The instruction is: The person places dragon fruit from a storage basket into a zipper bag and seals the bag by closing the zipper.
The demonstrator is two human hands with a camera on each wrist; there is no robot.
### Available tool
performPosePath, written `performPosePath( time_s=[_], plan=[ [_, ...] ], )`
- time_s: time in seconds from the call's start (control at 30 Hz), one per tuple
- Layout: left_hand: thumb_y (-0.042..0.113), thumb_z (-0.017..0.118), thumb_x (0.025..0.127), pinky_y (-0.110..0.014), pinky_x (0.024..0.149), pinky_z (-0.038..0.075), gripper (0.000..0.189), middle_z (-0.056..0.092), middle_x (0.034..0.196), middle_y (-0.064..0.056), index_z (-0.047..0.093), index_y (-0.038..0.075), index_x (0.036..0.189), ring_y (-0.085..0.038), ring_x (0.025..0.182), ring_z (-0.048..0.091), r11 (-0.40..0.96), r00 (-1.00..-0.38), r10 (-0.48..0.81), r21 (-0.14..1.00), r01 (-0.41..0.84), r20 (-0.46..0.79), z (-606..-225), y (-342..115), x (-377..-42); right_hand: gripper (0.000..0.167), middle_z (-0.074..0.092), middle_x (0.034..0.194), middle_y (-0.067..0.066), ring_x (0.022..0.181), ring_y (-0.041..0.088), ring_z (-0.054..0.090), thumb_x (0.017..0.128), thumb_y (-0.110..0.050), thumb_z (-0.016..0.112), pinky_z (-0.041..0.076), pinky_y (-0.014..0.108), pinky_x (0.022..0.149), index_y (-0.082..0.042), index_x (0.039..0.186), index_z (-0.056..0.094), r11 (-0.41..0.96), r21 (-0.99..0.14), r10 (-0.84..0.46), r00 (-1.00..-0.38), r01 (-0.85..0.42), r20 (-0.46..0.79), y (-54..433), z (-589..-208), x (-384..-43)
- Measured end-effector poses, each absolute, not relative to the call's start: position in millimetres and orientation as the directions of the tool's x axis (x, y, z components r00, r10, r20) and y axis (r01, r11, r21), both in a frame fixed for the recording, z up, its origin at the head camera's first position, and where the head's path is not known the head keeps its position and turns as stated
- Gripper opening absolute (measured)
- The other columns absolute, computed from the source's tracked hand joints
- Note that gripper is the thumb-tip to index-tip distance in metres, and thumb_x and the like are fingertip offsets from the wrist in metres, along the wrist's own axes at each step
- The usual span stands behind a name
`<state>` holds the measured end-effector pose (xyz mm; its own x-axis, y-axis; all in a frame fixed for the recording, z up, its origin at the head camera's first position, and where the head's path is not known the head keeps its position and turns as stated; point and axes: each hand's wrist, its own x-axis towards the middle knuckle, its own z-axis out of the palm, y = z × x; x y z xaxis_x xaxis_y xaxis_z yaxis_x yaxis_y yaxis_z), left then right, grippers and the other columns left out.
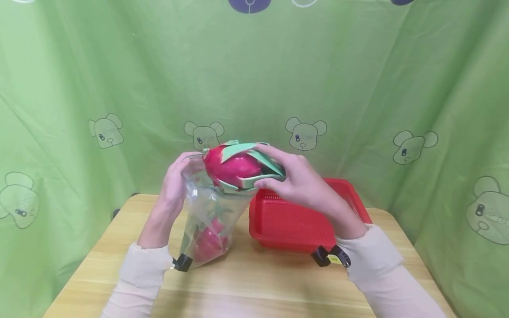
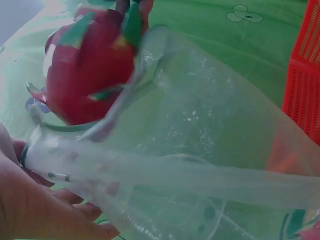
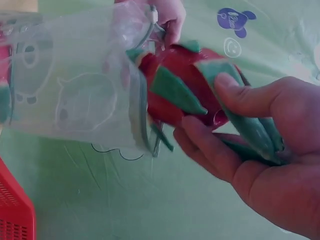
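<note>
A clear plastic zip bag point(image 1: 238, 210) hangs mouth-up over the table, its rim gripped at the left edge by my left hand point(image 1: 175, 183). Inside, a pink-red dragon fruit point(image 1: 208, 243) lies at the bottom. My right hand point(image 1: 299, 181) holds another dragon fruit point(image 1: 238, 165) with green scales by its leafy end, thumb on one side and fingers on the other. In the right wrist view, this fruit's point(image 3: 185, 87) tip is at the bag's open mouth. The left wrist view shows the bag rim in front of part of the fruit point(image 2: 87, 70).
Behind and right of the bag, a red plastic basket point(image 1: 290, 221) with perforated walls stands on the wooden table point(image 1: 254, 282), partly covered by my right forearm. A green curtain point(image 1: 254, 79) with printed bear heads hangs behind the table and at both sides.
</note>
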<state>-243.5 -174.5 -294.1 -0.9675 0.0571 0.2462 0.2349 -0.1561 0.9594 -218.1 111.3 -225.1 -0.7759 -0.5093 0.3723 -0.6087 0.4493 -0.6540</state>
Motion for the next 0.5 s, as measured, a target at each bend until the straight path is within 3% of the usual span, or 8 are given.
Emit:
performPosePath(
  time_s=[0.27,0.5],
  plan=[
    [0.024,0.026,0.111,-0.056,0.115,0.030,0.042,0.069,0.119,0.003,0.053,0.004,0.137,-0.030,0.125,0.055,-0.173,-0.967,0.080,0.959,0.226,0.242,-295.7,-176.6,-242.1,0.074,0.067,0.128,0.004,0.107,0.022,0.067,0.087,-0.014,0.083,0.059,0.040,0.089,-0.023,0.153,0.049,0.443,-0.665,-0.434,-0.793,-0.601,0.428,104.6,-223.5,-215.3],
    [0.024,0.026,0.111,-0.056,0.114,0.032,0.044,0.067,0.122,-0.001,0.052,0.004,0.140,-0.026,0.123,0.054,-0.154,-0.969,0.111,0.967,0.203,0.221,-293.3,-179.1,-242.7,0.077,0.071,0.119,0.007,0.095,0.020,0.069,0.087,-0.007,0.083,0.062,0.031,0.078,-0.021,0.154,0.047,0.515,-0.526,-0.532,-0.733,-0.677,0.424,99.3,-228.7,-209.2]
  ],
)
